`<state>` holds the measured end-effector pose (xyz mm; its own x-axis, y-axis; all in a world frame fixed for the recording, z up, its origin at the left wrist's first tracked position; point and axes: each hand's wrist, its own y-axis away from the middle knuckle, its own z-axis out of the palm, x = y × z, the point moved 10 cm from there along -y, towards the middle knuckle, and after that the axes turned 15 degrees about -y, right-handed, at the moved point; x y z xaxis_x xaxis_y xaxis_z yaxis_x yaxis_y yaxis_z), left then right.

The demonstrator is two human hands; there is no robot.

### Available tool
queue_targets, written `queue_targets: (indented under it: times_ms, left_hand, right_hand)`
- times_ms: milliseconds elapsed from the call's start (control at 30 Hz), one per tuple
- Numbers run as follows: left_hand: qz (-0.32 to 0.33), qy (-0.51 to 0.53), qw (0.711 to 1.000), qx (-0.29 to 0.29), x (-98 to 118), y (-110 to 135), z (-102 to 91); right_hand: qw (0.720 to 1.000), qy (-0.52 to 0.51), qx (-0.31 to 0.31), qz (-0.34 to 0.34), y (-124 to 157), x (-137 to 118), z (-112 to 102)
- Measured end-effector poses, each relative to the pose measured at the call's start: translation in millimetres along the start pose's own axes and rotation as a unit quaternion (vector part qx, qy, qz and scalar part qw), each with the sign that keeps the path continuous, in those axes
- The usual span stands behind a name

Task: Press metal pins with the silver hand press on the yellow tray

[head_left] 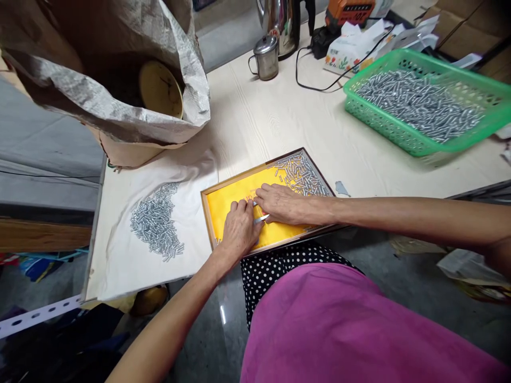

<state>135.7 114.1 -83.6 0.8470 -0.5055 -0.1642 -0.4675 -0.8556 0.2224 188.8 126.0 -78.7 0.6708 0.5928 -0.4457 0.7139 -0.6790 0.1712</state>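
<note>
A shallow wood-edged tray (215, 188) with a yellow lining lies at the table's front edge. Both hands are low over that lining, side by side and nearly touching. The fingers of my left hand (240, 226) are bent and pressed together, and so are those of my right hand (279, 204). Between them shows part of a thin white strip (261, 218); the fingers cover the rest, so its kind is unclear. Small silver metal pins (305, 175) are heaped in the tray's far right corner, beyond my right hand.
On a white cloth (199, 223) at left is a pile of similar pins (155, 221). A large open sack (195, 90) stands behind it. Back right, a green basket (399, 135) holds many more. A lidded metal cup (266, 58), a kettle (285, 26) and a black cable (319, 89) are at the back.
</note>
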Motion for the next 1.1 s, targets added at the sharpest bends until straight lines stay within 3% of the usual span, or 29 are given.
queue_targets:
  times_ms: [467, 600, 700, 800, 867, 1000, 1100]
  left_hand:
    - [0.016, 0.078, 0.997, 0.009, 3, 5, 2.5]
    - [0.021, 0.074, 0.997, -0.006, 5, 2, 5.6]
    - [0.015, 0.062, 0.998, 0.003, 1, -1, 4.9]
    - [0.007, 0.086, 0.995, 0.042, -17, 0, -1.0]
    - [-0.021, 0.118, 0.990, 0.075, -41, 8, -6.2]
    - [-0.125, 0.133, 0.975, 0.126, -96, 46, -11.3]
    - [-0.165, 0.115, 0.971, 0.131, -116, 76, -7.8]
  right_hand:
    - [0.991, -0.112, 0.030, 0.061, 10, 10, 14]
    - [0.992, -0.110, 0.020, 0.066, 11, 11, 16]
    - [0.993, -0.085, 0.055, 0.060, 12, 12, 14]
    - [0.989, -0.050, 0.139, 0.019, 16, 4, 7]
    - [0.984, -0.030, 0.175, -0.006, 21, -3, 7]
    - [0.990, -0.028, 0.137, -0.026, 26, -15, 20]
    - [0.988, -0.062, 0.133, -0.049, 27, -23, 18]
